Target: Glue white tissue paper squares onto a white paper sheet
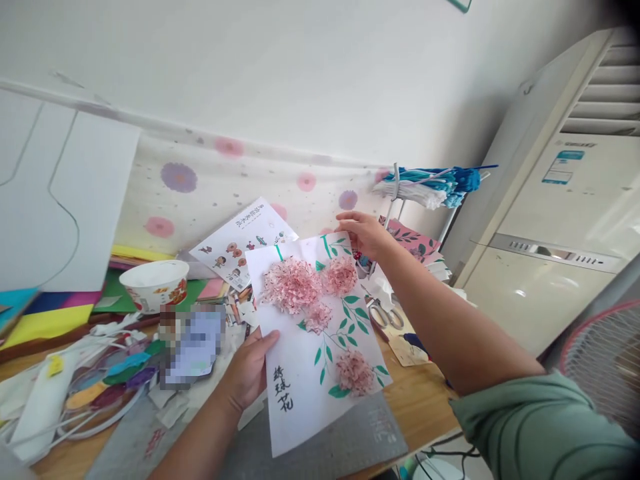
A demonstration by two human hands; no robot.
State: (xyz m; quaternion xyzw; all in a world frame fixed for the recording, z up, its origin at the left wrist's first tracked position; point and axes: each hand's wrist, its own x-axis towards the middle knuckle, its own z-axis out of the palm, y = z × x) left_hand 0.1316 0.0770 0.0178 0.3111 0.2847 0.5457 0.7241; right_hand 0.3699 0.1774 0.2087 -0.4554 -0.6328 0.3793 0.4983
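A white sheet of paper (295, 423) is held up at a tilt over the table. Raised pink hydrangea flowers (293, 285) made of small pieces stand on it, with painted green leaves (353, 313) around them and black brush-written characters at lower left. My left hand (253, 367) grips the sheet's left edge, thumb on the front and the other fingers hidden behind. At the top right corner, my right hand (367, 233) has its fingers stretched out to the left, just above the paper's edge; whether it touches the sheet is not clear.
A grey cutting mat (370, 427) lies beneath. To the left are a paper bowl (155, 283), a phone (193, 350), a paint palette (120, 370) and a white power strip (47, 400). Scissors (387, 315) lie right of the sheet, below a rack of blue and white pipe cleaners (435, 183).
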